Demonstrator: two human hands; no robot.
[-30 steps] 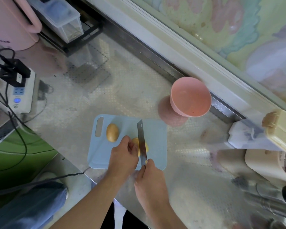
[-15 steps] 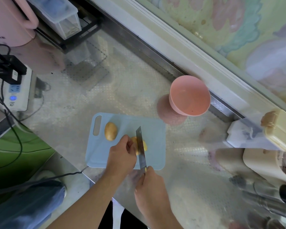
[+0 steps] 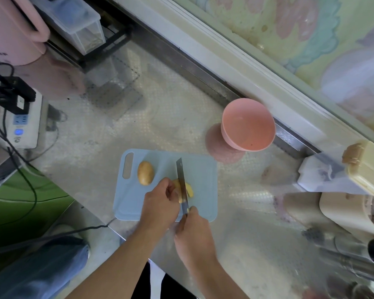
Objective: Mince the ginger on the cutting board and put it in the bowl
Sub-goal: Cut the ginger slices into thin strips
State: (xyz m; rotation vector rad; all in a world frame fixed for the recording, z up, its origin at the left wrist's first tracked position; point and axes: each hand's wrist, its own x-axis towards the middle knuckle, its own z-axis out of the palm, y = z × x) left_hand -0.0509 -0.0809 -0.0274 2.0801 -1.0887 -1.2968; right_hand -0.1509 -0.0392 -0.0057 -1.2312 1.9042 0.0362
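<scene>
On the cutting board, the left hand steadies the ginger while the right hand holds the knife across it.

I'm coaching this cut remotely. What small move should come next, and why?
Probably press the knife down through the yellow piece: the blade sits across it, the left hand steadies it, the right hand grips the handle. Nothing looks minced, and the pink bowl seems empty.
</scene>
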